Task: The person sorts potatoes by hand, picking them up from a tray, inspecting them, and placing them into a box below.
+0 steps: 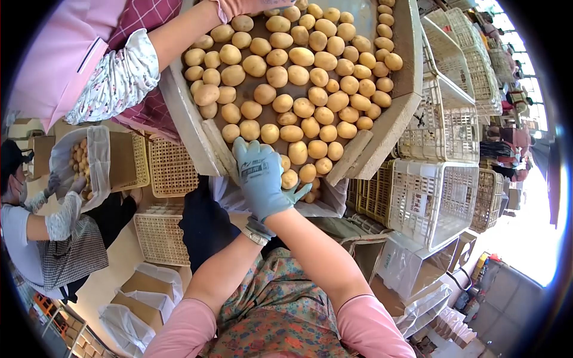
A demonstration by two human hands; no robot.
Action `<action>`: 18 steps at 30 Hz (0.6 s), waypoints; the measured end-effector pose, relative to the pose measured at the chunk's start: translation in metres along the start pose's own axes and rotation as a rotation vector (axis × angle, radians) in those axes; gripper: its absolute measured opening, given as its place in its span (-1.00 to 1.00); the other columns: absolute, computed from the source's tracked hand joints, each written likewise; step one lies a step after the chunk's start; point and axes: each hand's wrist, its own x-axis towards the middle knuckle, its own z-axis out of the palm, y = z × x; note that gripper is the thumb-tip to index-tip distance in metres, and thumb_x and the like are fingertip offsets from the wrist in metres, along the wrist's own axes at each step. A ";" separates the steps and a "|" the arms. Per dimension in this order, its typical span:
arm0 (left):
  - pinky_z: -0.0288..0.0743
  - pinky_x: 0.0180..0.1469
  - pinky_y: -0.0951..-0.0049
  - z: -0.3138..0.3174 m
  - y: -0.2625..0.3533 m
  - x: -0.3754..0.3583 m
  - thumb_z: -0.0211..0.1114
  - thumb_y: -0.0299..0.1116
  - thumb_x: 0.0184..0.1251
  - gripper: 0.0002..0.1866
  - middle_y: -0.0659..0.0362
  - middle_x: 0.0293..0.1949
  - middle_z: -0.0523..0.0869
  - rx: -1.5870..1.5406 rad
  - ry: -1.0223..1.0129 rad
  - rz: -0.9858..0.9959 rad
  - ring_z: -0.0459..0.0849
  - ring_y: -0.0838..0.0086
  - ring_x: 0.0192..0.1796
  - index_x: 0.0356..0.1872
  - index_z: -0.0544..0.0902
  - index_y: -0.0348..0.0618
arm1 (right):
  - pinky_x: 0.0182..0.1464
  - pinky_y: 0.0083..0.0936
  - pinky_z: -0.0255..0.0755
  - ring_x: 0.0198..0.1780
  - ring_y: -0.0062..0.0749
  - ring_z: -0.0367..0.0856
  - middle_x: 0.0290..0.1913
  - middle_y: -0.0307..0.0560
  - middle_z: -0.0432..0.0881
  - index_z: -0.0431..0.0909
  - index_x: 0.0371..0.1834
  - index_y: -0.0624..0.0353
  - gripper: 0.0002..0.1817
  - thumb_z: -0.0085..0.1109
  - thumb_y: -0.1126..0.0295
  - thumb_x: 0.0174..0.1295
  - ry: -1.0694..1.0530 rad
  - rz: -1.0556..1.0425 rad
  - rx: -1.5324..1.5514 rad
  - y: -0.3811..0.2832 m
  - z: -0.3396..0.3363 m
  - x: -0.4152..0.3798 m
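Pale boards (388, 128) wall the tray (358, 9) in front of us. Our forearms cross; our right hand (259, 173), gloved in blue, lies at the left of its near mouth, fingertips beside the loose potatoes (298, 74), and we cannot tell whether it grips one. Our left hand (296, 192) is mostly hidden under the right wrist, its grip unclear too. Potatoes cover most of the tray and also lie in a plastic-lined container (337, 207) below the mouth. Beyond, a co-worker's pink-gloved hand (245, 6) reaches over the far end. Leftward, another person (71, 262) handles potatoes in a lined box (102, 155). Plastic crates (430, 203) stack up rightward; farther off, we see more people (513, 140).
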 end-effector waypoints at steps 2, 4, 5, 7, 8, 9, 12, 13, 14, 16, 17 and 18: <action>0.17 0.62 0.01 0.000 0.001 -0.002 -0.16 0.26 0.65 -0.28 0.03 0.52 0.37 0.037 0.017 0.002 0.31 0.10 0.58 0.58 0.26 0.01 | -0.16 -0.25 0.52 -0.15 -0.24 0.64 -0.12 -0.11 0.63 0.48 0.30 -0.04 -0.48 0.29 0.29 0.24 -0.035 -0.002 0.029 0.009 0.001 0.007; 0.17 0.62 0.02 -0.007 0.000 -0.003 -0.16 0.26 0.65 -0.28 0.03 0.52 0.38 0.121 0.038 0.014 0.32 0.10 0.57 0.58 0.26 0.00 | -0.10 -0.22 0.55 -0.13 -0.22 0.65 -0.14 -0.09 0.63 0.48 0.29 0.00 -0.46 0.31 0.36 0.20 0.017 -0.051 0.235 0.019 0.004 0.007; 0.16 0.62 0.02 -0.008 -0.001 -0.002 -0.16 0.26 0.65 -0.29 0.03 0.52 0.38 0.259 0.039 0.038 0.32 0.10 0.57 0.58 0.26 0.00 | -0.10 -0.22 0.55 -0.13 -0.22 0.65 -0.14 -0.09 0.63 0.48 0.29 0.00 -0.46 0.31 0.36 0.20 0.024 -0.047 0.232 0.027 0.001 0.005; 0.22 0.60 0.07 0.005 -0.001 0.002 -0.15 0.21 0.66 -0.32 0.04 0.47 0.44 0.930 0.099 0.208 0.38 0.17 0.53 0.55 0.31 -0.03 | 0.00 -0.27 0.58 -0.01 -0.22 0.68 -0.03 -0.05 0.65 0.45 0.36 0.06 -0.43 0.25 0.48 0.23 0.190 -0.124 0.712 0.046 -0.004 -0.003; 0.22 0.60 0.07 0.006 -0.003 0.006 -0.15 0.21 0.66 -0.32 0.04 0.47 0.44 0.934 0.104 0.213 0.38 0.17 0.53 0.55 0.31 -0.03 | 0.00 -0.27 0.58 -0.01 -0.22 0.68 -0.03 -0.05 0.65 0.45 0.36 0.06 -0.43 0.25 0.48 0.23 0.188 -0.128 0.718 0.050 -0.009 -0.009; 0.26 0.57 0.10 0.006 -0.004 0.009 -0.14 0.18 0.66 -0.35 0.06 0.44 0.47 0.626 0.042 0.194 0.43 0.22 0.49 0.51 0.34 -0.04 | 0.09 -0.27 0.59 0.03 -0.20 0.69 0.13 -0.01 0.62 0.37 0.45 0.06 -0.37 0.24 0.47 0.26 0.062 0.084 1.203 0.052 -0.018 -0.019; 0.42 0.46 0.22 -0.001 0.001 0.013 -0.09 0.12 0.65 -0.42 0.10 0.36 0.56 -0.436 -0.005 -0.045 0.57 0.31 0.38 0.42 0.42 -0.07 | 0.13 -0.30 0.64 0.13 -0.19 0.70 0.37 0.06 0.54 0.28 0.58 0.06 -0.36 0.14 0.45 0.42 -0.103 0.445 2.430 0.065 -0.027 -0.054; 0.48 0.41 0.23 -0.003 0.000 0.015 -0.09 0.13 0.65 -0.43 0.10 0.30 0.59 -0.343 -0.020 -0.035 0.59 0.32 0.34 0.39 0.42 -0.06 | 0.14 -0.26 0.65 0.21 -0.14 0.69 0.41 0.10 0.51 0.28 0.57 0.09 -0.42 0.08 0.42 0.50 -0.108 0.430 2.621 0.068 -0.028 -0.066; 0.54 0.37 0.24 -0.002 -0.001 0.017 -0.09 0.15 0.65 -0.44 0.11 0.24 0.62 -0.250 -0.035 -0.030 0.61 0.32 0.29 0.36 0.42 -0.06 | 0.14 -0.26 0.65 0.21 -0.14 0.69 0.41 0.10 0.51 0.28 0.57 0.09 -0.42 0.08 0.42 0.50 -0.104 0.434 2.622 0.073 -0.026 -0.074; 0.54 0.38 0.20 -0.002 0.002 0.015 -0.11 0.15 0.66 -0.44 0.10 0.24 0.60 -0.225 -0.085 -0.072 0.61 0.29 0.29 0.34 0.42 -0.07 | 0.18 -0.27 0.64 0.24 -0.10 0.68 0.44 0.08 0.48 0.28 0.56 0.13 -0.46 0.04 0.36 0.55 -0.232 0.464 2.707 0.080 -0.019 -0.087; 0.54 0.38 0.15 -0.001 0.002 0.013 -0.13 0.15 0.67 -0.44 0.10 0.24 0.59 -0.202 -0.140 -0.108 0.60 0.26 0.29 0.33 0.42 -0.07 | 0.28 -0.30 0.59 0.26 -0.17 0.66 0.42 0.05 0.50 0.32 0.52 0.18 -0.44 0.16 0.34 0.50 -0.192 0.512 2.544 0.078 -0.029 -0.093; 0.54 0.38 0.15 0.000 0.000 0.011 -0.13 0.15 0.67 -0.44 0.10 0.24 0.59 -0.203 -0.134 -0.112 0.60 0.26 0.29 0.33 0.42 -0.07 | 0.28 -0.30 0.59 0.26 -0.17 0.66 0.42 0.05 0.50 0.32 0.52 0.18 -0.44 0.16 0.34 0.50 -0.189 0.521 2.546 0.076 -0.036 -0.095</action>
